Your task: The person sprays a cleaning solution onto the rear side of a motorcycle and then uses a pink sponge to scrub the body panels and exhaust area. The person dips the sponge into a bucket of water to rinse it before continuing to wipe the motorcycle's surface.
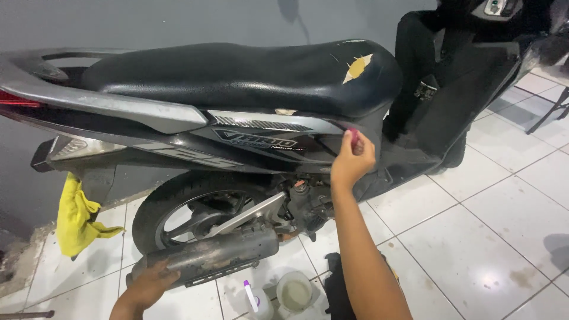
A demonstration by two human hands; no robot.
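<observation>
Scooter (249,101) parked on white tile floor (504,219), long axis running L–R across view, front end to R, tail to L.

Side panel (261,139) under seat (237,74): R hand (352,160) raised against its front edge, fingers pinched shut on small pink thing (353,137), likely sponge/cloth, can't tell which.

Exhaust muffler (207,255) low by rear wheel (195,216), lying along scooter: L hand (148,284) resting on its rear end, fingers curled loosely, no firm grip.

R hand nearer panel; L hand well below.

Yellow cloth (77,219) hanging at tail. Spray bottle (252,296), plastic tub (294,291) on floor between arms.
</observation>
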